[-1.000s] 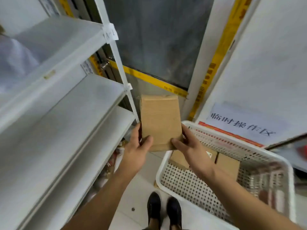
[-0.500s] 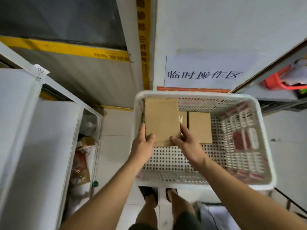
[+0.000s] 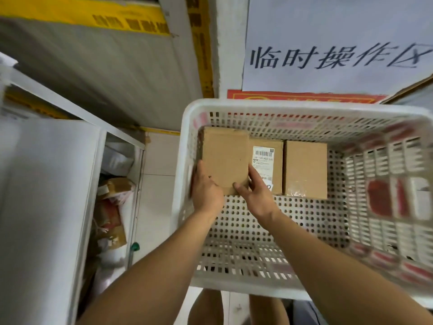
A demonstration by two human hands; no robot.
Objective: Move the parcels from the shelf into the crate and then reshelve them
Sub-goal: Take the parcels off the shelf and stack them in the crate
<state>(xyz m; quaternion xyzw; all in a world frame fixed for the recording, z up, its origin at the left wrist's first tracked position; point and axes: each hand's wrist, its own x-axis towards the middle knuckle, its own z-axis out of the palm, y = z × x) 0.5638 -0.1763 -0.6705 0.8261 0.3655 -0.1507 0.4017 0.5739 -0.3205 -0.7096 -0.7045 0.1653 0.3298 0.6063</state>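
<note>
Your white shelf unit point(image 3: 46, 207) fills the left side of the view, its flat boards bare where visible, with crumpled packaging and torn cardboard point(image 3: 110, 207) heaped on the floor behind its upright. To the right, the white perforated crate point(image 3: 269, 285) takes up most of the lower frame; red labels show through its slatted right wall. Behind the crate, a white paper sign point(image 3: 337, 43) with handwritten Chinese characters is fixed to the wall, above a red strip, and yellow tape point(image 3: 201, 43) runs down the pillar beside it. Inside the crate, three brown cardboard parcels sit in a row along the far wall. The plain parcel on the right point(image 3: 304, 170) lies flat on the crate floor, just beside the labelled parcel point(image 3: 269, 160), whose white barcode sticker faces up. The left parcel point(image 3: 225, 158) is in the far left corner, overlapping the labelled one's left edge. Your left hand point(image 3: 206, 191) grips its near left corner, thumb on top. Your right hand point(image 3: 255, 195) pinches its near right corner, thumb on the top face, fingers along the side.
</note>
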